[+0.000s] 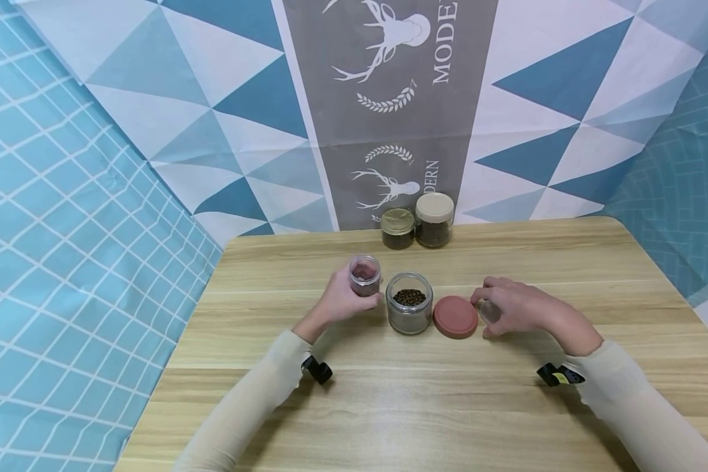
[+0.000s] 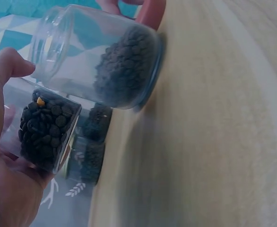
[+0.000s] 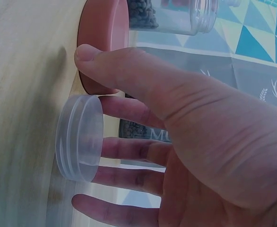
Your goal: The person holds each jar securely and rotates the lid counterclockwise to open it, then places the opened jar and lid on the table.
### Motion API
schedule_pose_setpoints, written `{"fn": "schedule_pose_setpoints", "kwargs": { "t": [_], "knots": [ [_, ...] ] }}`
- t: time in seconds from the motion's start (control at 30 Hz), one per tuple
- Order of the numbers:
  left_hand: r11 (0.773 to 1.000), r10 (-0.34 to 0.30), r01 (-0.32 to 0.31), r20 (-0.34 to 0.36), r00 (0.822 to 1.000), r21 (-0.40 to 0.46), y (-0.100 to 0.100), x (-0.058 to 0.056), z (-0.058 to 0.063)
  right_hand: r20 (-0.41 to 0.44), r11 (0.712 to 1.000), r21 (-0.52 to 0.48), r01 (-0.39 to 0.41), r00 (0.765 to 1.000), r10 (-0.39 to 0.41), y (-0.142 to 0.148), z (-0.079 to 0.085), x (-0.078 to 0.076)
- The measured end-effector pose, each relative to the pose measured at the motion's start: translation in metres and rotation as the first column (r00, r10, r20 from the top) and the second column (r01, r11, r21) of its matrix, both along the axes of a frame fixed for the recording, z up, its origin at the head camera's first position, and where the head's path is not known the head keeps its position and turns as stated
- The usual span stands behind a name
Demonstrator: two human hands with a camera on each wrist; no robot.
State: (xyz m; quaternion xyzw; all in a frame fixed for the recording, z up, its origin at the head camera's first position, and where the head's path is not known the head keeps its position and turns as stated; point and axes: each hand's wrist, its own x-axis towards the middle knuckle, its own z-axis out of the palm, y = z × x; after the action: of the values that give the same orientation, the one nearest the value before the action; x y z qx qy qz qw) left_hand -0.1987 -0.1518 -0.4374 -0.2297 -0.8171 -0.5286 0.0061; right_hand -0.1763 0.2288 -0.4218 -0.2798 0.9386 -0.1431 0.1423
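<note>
My left hand (image 1: 343, 295) grips a small clear jar (image 1: 364, 278), uncovered at the top and raised off the table. In the left wrist view, dark pellets (image 2: 46, 130) fill its lower part, with one orange bit among them. Just to its right stands a larger open glass jar (image 1: 410, 318) with dark brown pellets at the bottom. A red lid (image 1: 455, 316) lies flat beside that jar. My right hand (image 1: 516, 307) is over a clear, shallow screw lid (image 3: 79, 139) on the table, fingers spread along its far side, the thumb near the red lid.
Two covered jars stand near the back edge: a short one with a gold-coloured lid (image 1: 398, 221) and a taller one with a cream lid (image 1: 434, 207), both holding dark contents. Patterned cloth (image 1: 389, 131) hangs right behind the wooden table (image 1: 377, 406).
</note>
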Motion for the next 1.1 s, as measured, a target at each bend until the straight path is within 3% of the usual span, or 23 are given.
{"fn": "schedule_pose_setpoints", "kwargs": {
  "t": [0.27,0.63,1.1],
  "knots": [
    [1.0,-0.019,0.019,0.003,1.0,-0.021,0.0,0.0,-0.012,0.002,1.0,0.006,0.008,1.0,-0.008,0.0,-0.001,0.0],
    [0.992,-0.095,0.103,0.101,0.99,-0.078,-0.001,0.002,-0.022,0.004,1.0,0.005,0.011,1.0,-0.011,0.0,-0.002,0.0],
    [0.99,-0.074,0.087,0.118,0.99,-0.107,-0.004,0.004,-0.031,0.003,1.0,0.016,0.015,1.0,-0.015,-0.001,-0.001,0.002]
  ]
}}
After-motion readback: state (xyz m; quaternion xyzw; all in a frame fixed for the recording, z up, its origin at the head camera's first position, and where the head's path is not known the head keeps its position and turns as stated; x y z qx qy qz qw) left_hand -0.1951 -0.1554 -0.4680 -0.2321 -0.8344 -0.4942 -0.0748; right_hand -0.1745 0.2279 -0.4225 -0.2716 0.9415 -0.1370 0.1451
